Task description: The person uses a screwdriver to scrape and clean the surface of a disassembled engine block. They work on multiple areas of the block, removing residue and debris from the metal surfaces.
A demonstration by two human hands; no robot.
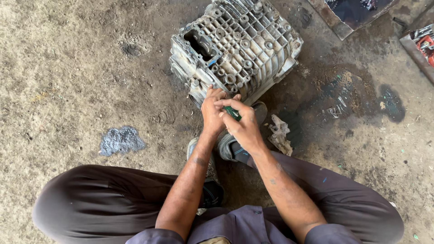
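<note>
We press our left hand [211, 110] on the near edge of the aluminium gearbox housing [235, 47] on the floor; right hand [242, 122] fingers clamp a green-handled tool [233, 113] there. Next likely needs steady turning.

The gearbox housing [235, 45] is cast metal — dull grey, ribbed, rough-skinned and grimy, with a faint sheen on its raised bosses. The green tool handle [233, 113] gripped between the left hand [211, 110] and right hand [242, 124] looks like smooth plastic. The rag [280, 135] is crumpled, stained cloth. The ground [68, 81] is matt, gritty dirt — darkened by an oily, slightly glossy stain [348, 95]. The trousers [99, 199] are soft, matt brown fabric. A silvery patch [121, 140] glints on the soil.
</note>
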